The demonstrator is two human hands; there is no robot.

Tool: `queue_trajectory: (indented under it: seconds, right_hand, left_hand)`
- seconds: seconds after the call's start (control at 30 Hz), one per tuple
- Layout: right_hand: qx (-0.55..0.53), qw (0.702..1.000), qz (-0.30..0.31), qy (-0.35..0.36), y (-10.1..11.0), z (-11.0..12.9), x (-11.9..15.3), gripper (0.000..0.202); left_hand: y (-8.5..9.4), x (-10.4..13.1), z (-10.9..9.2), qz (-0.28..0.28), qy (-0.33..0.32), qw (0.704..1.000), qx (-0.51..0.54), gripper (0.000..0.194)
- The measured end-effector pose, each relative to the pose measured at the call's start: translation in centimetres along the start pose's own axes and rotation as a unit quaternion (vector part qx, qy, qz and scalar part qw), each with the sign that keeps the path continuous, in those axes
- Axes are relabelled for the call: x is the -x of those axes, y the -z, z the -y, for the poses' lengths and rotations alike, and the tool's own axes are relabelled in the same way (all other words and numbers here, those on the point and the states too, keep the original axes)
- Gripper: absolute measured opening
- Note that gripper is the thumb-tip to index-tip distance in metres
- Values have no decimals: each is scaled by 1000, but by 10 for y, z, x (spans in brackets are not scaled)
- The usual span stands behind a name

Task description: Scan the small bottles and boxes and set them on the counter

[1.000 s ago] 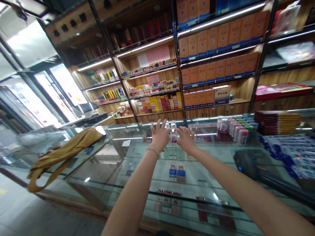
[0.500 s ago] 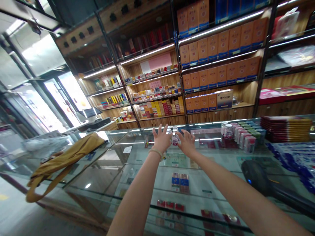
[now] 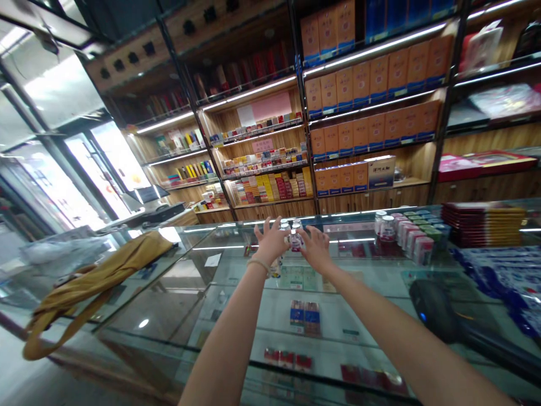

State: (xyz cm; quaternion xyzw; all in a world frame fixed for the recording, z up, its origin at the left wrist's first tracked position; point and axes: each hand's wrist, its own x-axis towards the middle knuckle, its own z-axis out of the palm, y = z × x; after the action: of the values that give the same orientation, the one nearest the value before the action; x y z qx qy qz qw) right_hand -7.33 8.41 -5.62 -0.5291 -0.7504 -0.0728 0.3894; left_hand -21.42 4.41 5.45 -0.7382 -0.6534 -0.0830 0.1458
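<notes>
Small clear jars with white lids point(image 3: 296, 241) stand in a tight cluster on the glass counter point(image 3: 236, 316), between my hands. My left hand point(image 3: 271, 241), a pale bracelet at its wrist, is at the left side of the cluster with its fingers spread and its thumb side against the jars. From the right, my right hand point(image 3: 316, 248) reaches in, fingers apart and slightly bent, thumb side at the front jar. Neither hand is wrapped round a jar. The hands partly cover the jars, and whether every fingertip touches is unclear.
To the right stand similar jars point(image 3: 387, 229), rows of coloured containers point(image 3: 416, 237), stacked dark-red and gold packs point(image 3: 482, 225) and blue-white packets point(image 3: 502, 276). A black handheld scanner point(image 3: 435, 310) lies nearer. On the left is a mustard bag point(image 3: 105, 270). Shelves point(image 3: 372, 197) line the back.
The view has shifted slightly, so the scene sits a little further left. My hands have drawn a bit closer together around the jars.
</notes>
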Motion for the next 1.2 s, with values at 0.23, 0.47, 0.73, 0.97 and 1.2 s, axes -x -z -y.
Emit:
queue_trajectory:
  seconds: [0.23,0.47,0.73,0.97,1.2]
  right_hand:
    - [10,1000,0,12,-3,0,1,62]
    - [35,999,-11,-13,1,4,7,66]
    - [43,998,-11,-33,13,7,12,66]
    - [38,999,-23,2,60,-1,2,63]
    - [51,997,-40,43,104,-19,-1,52]
  left_hand:
    - [0,-4,4,19,29,998,49,51]
    - [5,10,3,24,17,1000,-11,79]
    - [14,28,2,6,42,998,-49,86]
    - [29,33,-16,-71,62,994,-55,74]
    - [50,40,-48,-131,44,989,-42,66]
